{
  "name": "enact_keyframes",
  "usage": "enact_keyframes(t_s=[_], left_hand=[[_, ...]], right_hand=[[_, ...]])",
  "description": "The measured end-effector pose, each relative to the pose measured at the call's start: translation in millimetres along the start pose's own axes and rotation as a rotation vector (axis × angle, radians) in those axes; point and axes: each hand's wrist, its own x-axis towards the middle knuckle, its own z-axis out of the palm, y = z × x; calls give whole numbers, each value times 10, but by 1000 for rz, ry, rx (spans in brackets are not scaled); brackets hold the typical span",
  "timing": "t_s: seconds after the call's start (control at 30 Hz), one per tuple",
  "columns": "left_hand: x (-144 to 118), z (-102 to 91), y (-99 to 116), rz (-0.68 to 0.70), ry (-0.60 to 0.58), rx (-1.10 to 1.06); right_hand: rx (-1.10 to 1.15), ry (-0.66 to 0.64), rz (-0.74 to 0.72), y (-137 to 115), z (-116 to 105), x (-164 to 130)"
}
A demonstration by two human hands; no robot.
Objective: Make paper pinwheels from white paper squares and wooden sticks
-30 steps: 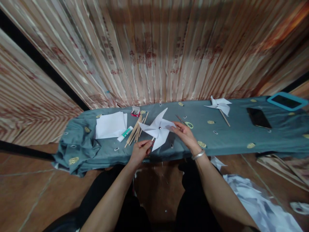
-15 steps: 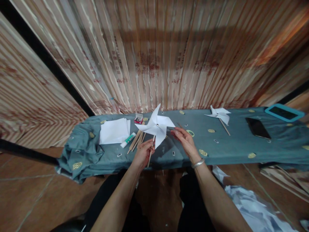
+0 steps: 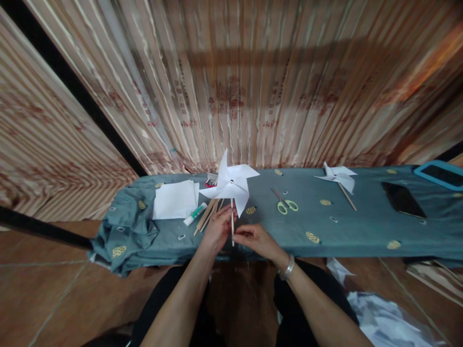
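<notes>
White pinwheel [image 3: 231, 185] upright above both hands' fingers [image 3: 227, 215].

Reddish printed characters are seen on the striped curtain [image 3: 231, 96] behind the table, in repeated blocks across its folds; they are too blurred and distorted to be read. Some marking may be carried on the green-and-white glue tube [image 3: 194, 214], but nothing on it can be made out. No other text, label, brand or number is legible.
</notes>
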Motion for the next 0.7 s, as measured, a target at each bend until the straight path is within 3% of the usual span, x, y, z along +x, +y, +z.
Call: enact_keyframes(t_s=[0.3, 0.53, 0.7], left_hand=[[-19, 65, -33, 13, 12, 75], [10, -55, -123, 36, 117, 208], [13, -105, -116, 65, 102, 300]], right_hand=[[-25, 35, -39, -70, 40, -31], [-81, 103, -60, -44, -37, 16], [-109, 66, -70, -38, -35, 19]])
